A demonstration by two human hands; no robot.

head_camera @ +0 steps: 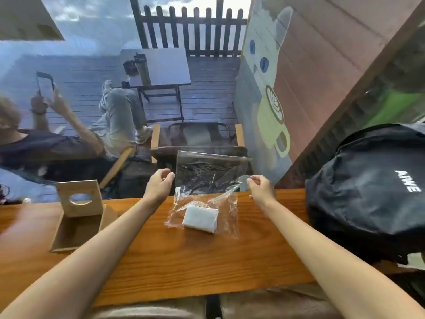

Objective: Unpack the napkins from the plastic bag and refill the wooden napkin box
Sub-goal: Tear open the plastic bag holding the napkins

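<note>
A clear plastic bag (207,173) stands upright at the far edge of the wooden table (184,261), its lower part lying on the tabletop. A white stack of napkins (200,219) rests inside the bag's bottom. My left hand (159,184) has its curled fingers at the bag's upper left edge and pinches it. My right hand (261,188) pinches a flap at the bag's upper right. The wooden napkin box (69,236) sits at the left of the table. Its lid (79,198), which has an oval hole, is raised, and the inside looks empty.
A black backpack (372,192) fills the right end of the table. A glass window runs along the table's far edge. Beyond it a person sits holding a phone (44,85), and chairs and a small table stand on a deck.
</note>
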